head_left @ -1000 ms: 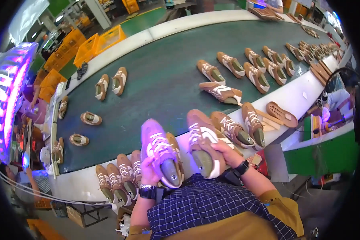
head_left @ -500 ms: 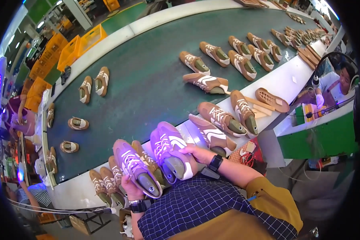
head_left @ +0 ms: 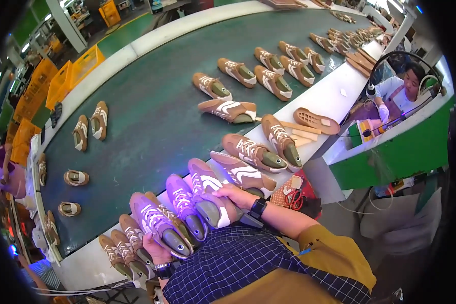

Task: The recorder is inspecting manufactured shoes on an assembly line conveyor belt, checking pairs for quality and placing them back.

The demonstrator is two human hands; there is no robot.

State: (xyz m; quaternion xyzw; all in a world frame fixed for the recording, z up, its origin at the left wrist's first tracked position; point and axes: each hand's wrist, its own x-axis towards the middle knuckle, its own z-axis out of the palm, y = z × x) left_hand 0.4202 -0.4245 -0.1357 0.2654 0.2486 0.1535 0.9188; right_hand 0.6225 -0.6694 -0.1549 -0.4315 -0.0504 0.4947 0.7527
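My left hand (head_left: 156, 250) is wrapped round the heel end of a brown sneaker (head_left: 156, 221) with white laces, which looks purple under coloured light. My right hand (head_left: 236, 195) grips another sneaker (head_left: 205, 181) by its rear side, tilted so its white side stripes show. Between them a third purple-lit sneaker (head_left: 184, 202) lies against the right-hand one; whether a finger touches it is hidden. Olive shoe lasts fill the openings. Left of my left hand, several brown sneakers (head_left: 121, 248) stand in a row on the white ledge (head_left: 83, 266).
The green conveyor belt (head_left: 137, 121) carries several sneakers. Right of my hands, more sneakers (head_left: 253, 152) and a loose sole (head_left: 316, 121) rest on the ledge. A co-worker (head_left: 403, 93) sits behind a green-sided bench (head_left: 390, 157). Yellow crates (head_left: 86, 66) stand beyond the belt.
The whole scene has shifted left in the picture as the view turned. The right-hand sneaker now sits a little further apart from the middle one. Both hands keep their hold.
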